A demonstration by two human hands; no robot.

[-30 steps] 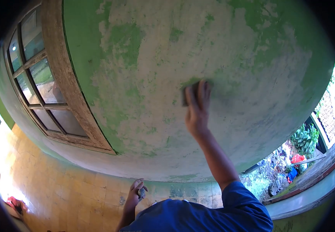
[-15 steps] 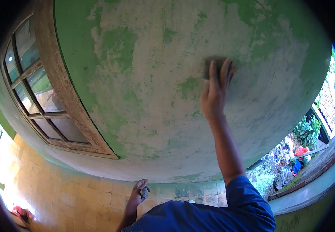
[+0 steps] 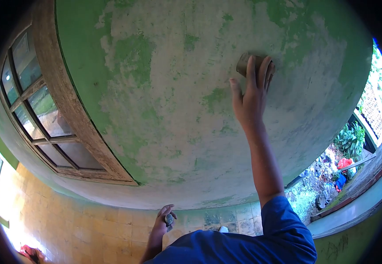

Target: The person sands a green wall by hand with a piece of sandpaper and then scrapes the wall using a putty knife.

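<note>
My right hand is raised against the wall, its fingers over a brown, flat piece of sandpaper or similar pad pressed to the surface. The thumb sticks out to the left, off the pad. The wall shows worn green paint with large pale patches. Low in the view, my left hand is wrapped round a small greyish, rounded object that I cannot identify, close to the foot of the wall.
A wooden-framed window is set in the wall at left. Yellowish floor tiles lie below. A red item is at bottom left. At right are a ledge, green plants and scattered rubbish outside. A small white object is near my shoulder.
My right hand and the pad have moved slightly up and to the right on the wall, and the thumb has spread away from the pad. My left hand appears slightly further right.
</note>
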